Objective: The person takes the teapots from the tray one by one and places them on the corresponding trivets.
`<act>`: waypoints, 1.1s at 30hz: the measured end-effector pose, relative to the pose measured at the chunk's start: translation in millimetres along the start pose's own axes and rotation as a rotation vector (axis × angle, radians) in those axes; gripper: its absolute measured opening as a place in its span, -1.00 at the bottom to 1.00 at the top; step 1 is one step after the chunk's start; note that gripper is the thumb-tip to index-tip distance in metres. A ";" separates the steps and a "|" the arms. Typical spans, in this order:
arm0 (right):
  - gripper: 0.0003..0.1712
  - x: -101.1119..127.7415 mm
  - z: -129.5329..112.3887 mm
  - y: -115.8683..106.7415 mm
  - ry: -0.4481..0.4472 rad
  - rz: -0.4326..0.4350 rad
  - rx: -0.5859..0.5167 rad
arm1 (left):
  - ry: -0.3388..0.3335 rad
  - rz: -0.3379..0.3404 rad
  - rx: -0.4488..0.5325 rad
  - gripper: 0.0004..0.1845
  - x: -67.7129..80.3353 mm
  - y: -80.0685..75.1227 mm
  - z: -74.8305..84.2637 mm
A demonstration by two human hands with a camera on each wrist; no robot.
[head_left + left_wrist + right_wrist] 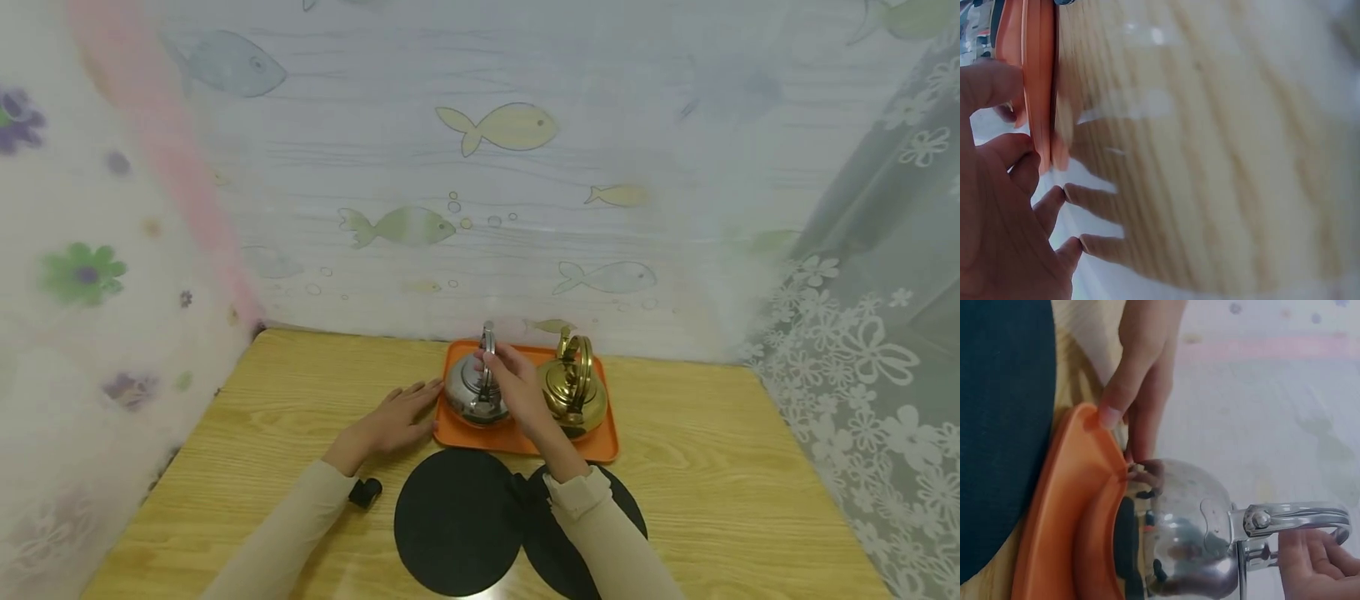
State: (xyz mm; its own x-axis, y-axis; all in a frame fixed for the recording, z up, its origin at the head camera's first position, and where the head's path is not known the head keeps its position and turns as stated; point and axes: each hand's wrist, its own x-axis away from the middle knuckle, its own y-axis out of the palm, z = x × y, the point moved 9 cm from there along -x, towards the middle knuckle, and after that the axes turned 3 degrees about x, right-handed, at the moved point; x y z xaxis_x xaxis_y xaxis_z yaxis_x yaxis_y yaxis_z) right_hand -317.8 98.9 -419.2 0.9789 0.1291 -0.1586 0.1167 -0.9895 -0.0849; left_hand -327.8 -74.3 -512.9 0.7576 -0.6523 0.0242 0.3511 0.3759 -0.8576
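Note:
A silver kettle (467, 398) and a gold kettle (558, 387) stand side by side on an orange tray (491, 439) at the back of the table. My right hand (519, 387) reaches across from the right, its fingers curled round the silver kettle's raised handle (1300, 515). My left hand (397, 419) lies at the tray's left edge with fingers extended; in the left wrist view the thumb and forefinger touch the orange rim (1038, 81), while the other fingertips rest on the table. The right wrist view shows the left thumb on the tray's corner.
Two round black mats (457, 521) lie in front of the tray, the right one partly under my right forearm. A small black object (365, 493) sits by my left wrist. A fish-printed curtain (480, 250) hangs behind the wooden table (697, 467).

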 end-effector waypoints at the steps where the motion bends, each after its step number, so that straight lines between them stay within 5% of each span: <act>1: -0.55 -1.0 0.7 0.9 0.009 -0.003 -0.009 | 0.000 0.000 0.004 -0.28 -0.2 0.2 -0.1; 7: -0.57 -3.6 2.6 5.2 0.035 -0.023 -0.067 | 0.003 -0.008 0.042 -0.28 -0.6 3.7 -1.2; 17: -0.55 -4.7 8.3 -5.3 0.084 0.083 -0.065 | -0.004 0.000 0.099 -0.29 -1.5 5.2 -3.4; 33: -0.54 -3.4 4.2 -8.2 0.056 0.122 -0.038 | 0.019 0.109 0.206 -0.32 3.6 4.2 -5.1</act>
State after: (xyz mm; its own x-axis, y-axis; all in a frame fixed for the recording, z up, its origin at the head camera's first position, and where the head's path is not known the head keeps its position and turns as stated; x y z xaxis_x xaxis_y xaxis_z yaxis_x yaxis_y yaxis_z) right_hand -322.8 106.8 -422.1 0.9939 0.0047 -0.1102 0.0012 -0.9995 -0.0313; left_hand -326.4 -78.4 -519.0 0.7871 -0.6124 -0.0740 0.3745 0.5697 -0.7316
